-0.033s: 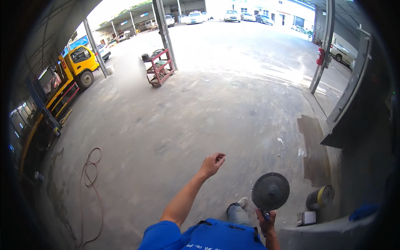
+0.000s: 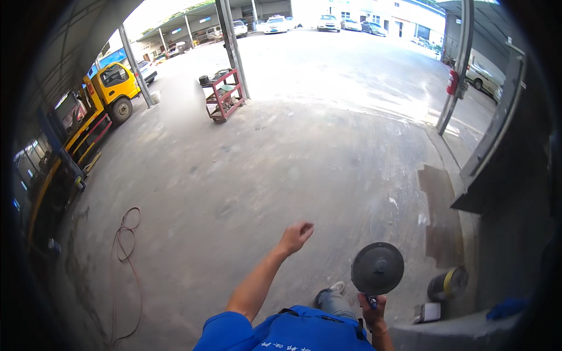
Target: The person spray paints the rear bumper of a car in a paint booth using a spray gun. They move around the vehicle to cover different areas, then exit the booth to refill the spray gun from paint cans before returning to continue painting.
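Observation:
My right hand (image 2: 373,310) is closed around the blue grip of a spray gun (image 2: 378,269), held low at my right side. From above, its wide round black cup lid with a small raised knob in the centre hides most of the gun's body. My left hand (image 2: 297,237) hangs in the air over the concrete floor, in front of me and left of the gun. Its fingers are loosely curled together, with nothing visible in them, and it touches nothing.
On the right lie a brown flat sheet (image 2: 442,216), a dark can with a yellow band (image 2: 448,284) and a small whitish tin (image 2: 427,313). A reddish hose (image 2: 120,245) loops across the left floor. Farther off stand a red cart (image 2: 225,96), posts and a yellow truck (image 2: 114,82).
My left hand has shifted slightly down and to the left. The spray gun stays in my right hand, at nearly the same place.

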### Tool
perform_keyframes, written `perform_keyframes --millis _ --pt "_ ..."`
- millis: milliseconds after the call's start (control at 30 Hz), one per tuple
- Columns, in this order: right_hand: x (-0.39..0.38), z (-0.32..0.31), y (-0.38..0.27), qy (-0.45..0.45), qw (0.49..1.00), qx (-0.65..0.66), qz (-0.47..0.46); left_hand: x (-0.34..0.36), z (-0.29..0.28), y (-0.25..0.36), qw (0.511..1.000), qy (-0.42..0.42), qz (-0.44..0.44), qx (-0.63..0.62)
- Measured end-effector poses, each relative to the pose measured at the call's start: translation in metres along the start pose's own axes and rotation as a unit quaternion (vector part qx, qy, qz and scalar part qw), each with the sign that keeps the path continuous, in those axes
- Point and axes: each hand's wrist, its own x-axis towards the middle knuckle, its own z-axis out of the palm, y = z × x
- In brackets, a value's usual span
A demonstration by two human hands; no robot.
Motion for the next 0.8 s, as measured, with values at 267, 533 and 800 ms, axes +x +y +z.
perform_keyframes --millis 267,533,800 --pt "0.282 -0.084 0.013 -0.062 0.997 -0.035 0.008 -0.136 0.105 -0.272 0.803 -0.107 -0.57 0.139" --pt "0.542 -0.175 0.088 0.003 0.998 -0.041 0.048 0.081 0.187 -0.282 0.637 0.173 -0.74 -0.127" --pt "0.728 -0.304 0.131 0.109 0.984 -0.142 -0.018 0.781 0.348 -0.102 0.963 -0.131 -0.208 -0.109"
